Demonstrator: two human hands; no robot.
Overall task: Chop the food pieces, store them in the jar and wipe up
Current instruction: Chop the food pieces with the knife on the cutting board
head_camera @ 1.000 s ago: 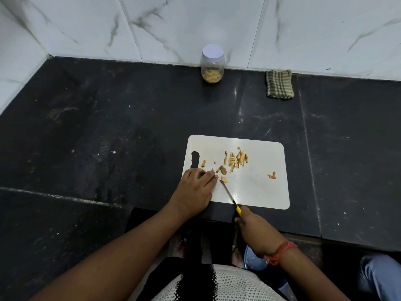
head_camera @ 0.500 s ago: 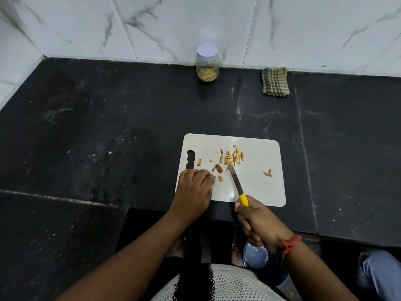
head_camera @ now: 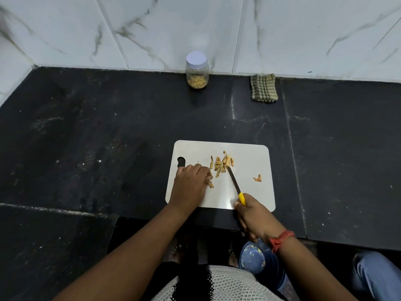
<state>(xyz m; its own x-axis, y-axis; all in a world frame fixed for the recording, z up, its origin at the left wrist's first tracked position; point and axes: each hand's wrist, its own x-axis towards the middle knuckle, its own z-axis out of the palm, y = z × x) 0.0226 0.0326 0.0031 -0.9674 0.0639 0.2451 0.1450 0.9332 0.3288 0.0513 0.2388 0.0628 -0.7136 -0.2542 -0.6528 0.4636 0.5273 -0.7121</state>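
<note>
So my right hand [head_camera: 257,216] grips the knife [head_camera: 235,183], tip touching the food pile [head_camera: 222,162] mid-board [head_camera: 249,192]. Left hand [head_camera: 191,183] is curled over a piece at the pile's 8 o'clock. Jar [head_camera: 197,70], lid on, sits at 12, cloth [head_camera: 263,88] at 1.

Tan food pieces [head_camera: 221,164] lie heaped mid-board – lidded jar [head_camera: 197,70] upright, partly filled, at the wall.

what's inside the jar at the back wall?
The clear jar with a pale round lid holds tan, stick-like food pieces filling roughly its lower part, looking like those on the white cutting board. The lid is on; anything beneath the top layer is hidden.
</note>
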